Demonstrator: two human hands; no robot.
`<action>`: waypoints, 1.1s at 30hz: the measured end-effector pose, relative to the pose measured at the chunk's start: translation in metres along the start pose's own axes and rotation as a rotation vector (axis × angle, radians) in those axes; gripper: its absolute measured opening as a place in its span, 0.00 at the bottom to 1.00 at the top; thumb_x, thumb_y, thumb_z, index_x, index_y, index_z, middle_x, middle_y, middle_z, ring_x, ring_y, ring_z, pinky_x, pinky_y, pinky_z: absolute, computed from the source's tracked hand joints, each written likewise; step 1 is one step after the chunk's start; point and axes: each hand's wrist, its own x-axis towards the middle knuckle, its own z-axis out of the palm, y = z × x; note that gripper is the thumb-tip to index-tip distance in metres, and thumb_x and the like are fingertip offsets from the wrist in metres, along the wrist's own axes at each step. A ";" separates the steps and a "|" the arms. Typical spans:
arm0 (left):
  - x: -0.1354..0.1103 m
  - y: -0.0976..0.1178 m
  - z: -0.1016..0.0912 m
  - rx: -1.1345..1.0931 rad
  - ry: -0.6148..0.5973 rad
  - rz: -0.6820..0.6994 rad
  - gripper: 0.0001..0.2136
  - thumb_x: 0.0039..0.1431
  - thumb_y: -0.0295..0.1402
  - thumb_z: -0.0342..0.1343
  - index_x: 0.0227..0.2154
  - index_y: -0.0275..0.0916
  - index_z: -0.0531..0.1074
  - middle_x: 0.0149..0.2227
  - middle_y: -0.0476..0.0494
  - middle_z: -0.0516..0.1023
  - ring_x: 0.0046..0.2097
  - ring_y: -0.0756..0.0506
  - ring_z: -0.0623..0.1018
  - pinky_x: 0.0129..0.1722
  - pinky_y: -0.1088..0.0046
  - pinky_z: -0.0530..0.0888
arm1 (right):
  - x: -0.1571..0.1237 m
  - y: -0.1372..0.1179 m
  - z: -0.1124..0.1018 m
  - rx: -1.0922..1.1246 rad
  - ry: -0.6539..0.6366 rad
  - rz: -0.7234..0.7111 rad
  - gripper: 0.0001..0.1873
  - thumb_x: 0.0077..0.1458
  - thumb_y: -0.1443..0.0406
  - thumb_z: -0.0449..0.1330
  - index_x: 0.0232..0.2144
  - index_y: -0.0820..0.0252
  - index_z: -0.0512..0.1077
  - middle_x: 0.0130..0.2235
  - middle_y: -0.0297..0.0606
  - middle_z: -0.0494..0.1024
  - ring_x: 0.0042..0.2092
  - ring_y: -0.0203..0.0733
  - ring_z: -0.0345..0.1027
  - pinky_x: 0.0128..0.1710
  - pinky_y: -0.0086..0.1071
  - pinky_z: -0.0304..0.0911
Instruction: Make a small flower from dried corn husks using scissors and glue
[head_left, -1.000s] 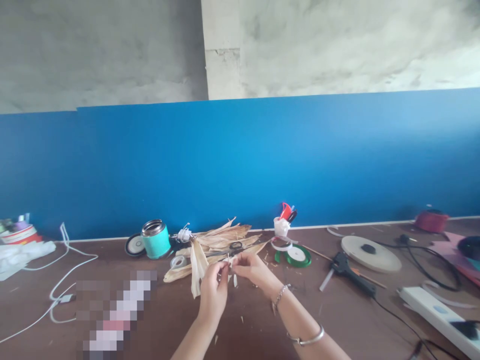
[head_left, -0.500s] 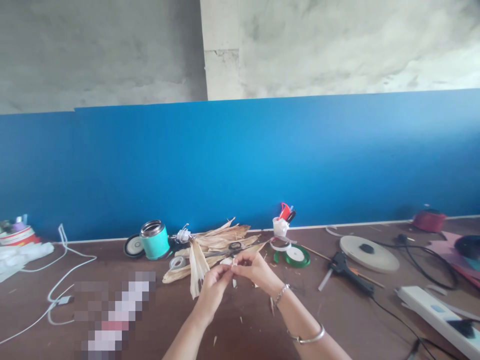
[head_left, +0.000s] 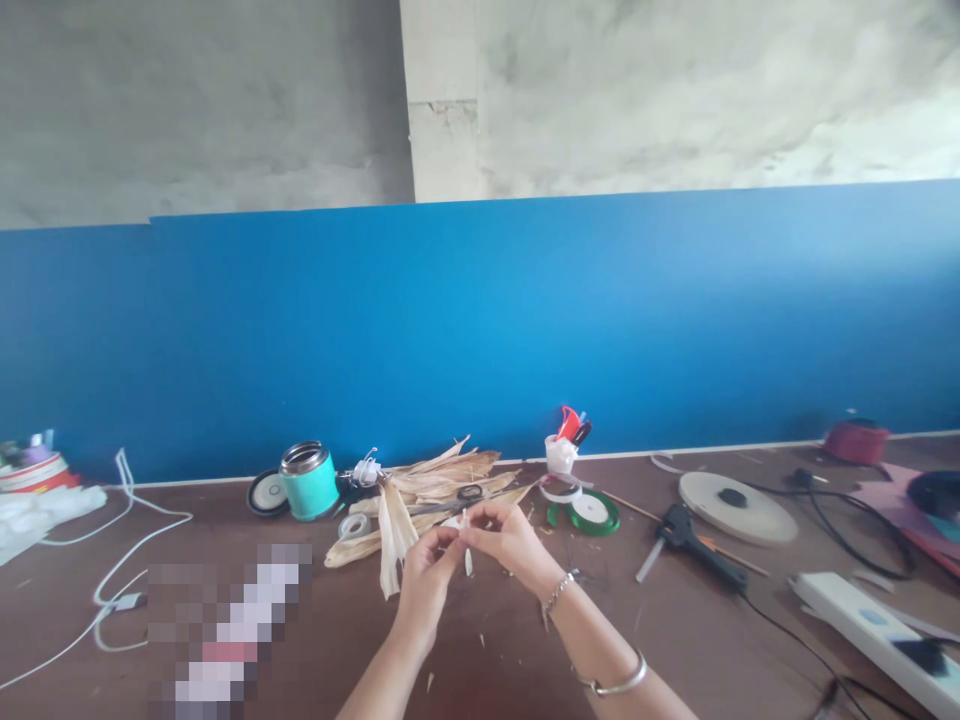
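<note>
My left hand (head_left: 426,582) and my right hand (head_left: 508,542) meet fingertip to fingertip above the brown table (head_left: 390,660). Both are pinched on a small pale strip (head_left: 469,563), whose end hangs below the fingers; it looks like husk, but its kind is not certain. More of the whitish bit shows above the fingertips. Just behind my hands lies a heap of dried corn husks (head_left: 442,472), with dark-handled scissors (head_left: 470,492) on it. One wide husk (head_left: 393,535) droops toward my left hand. Beside it is a roll of clear tape (head_left: 354,525).
Left stand a turquoise flask (head_left: 310,485), its lid (head_left: 267,492) and white cables (head_left: 112,575). To the right are a green ribbon spool (head_left: 594,510), a white cup of tools (head_left: 561,455), a glue gun (head_left: 694,545), a round white disc (head_left: 739,508) and a power strip (head_left: 874,625).
Both hands keep their pinch and have shifted only slightly. The fingers of my right hand have turned a little, and more of the pale strip hangs below them.
</note>
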 end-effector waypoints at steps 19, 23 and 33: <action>0.000 0.003 -0.001 0.036 0.108 -0.039 0.18 0.41 0.47 0.62 0.27 0.36 0.76 0.26 0.45 0.79 0.31 0.43 0.77 0.31 0.71 0.71 | 0.003 0.018 -0.010 -0.504 0.054 0.100 0.05 0.40 0.69 0.58 0.20 0.61 0.75 0.21 0.36 0.76 0.25 0.38 0.68 0.26 0.27 0.58; -0.001 -0.002 0.001 0.061 0.099 -0.021 0.19 0.40 0.49 0.62 0.27 0.37 0.76 0.28 0.44 0.81 0.35 0.41 0.78 0.36 0.70 0.72 | -0.004 0.029 0.001 -0.696 0.032 0.140 0.08 0.36 0.73 0.59 0.14 0.58 0.75 0.20 0.38 0.77 0.28 0.42 0.71 0.29 0.28 0.58; -0.008 0.001 0.003 0.157 0.022 -0.067 0.24 0.39 0.54 0.60 0.29 0.37 0.77 0.29 0.43 0.81 0.38 0.38 0.77 0.40 0.67 0.70 | -0.022 0.003 -0.130 -1.144 0.490 0.475 0.15 0.49 0.73 0.54 0.39 0.67 0.75 0.45 0.59 0.73 0.49 0.57 0.66 0.45 0.41 0.57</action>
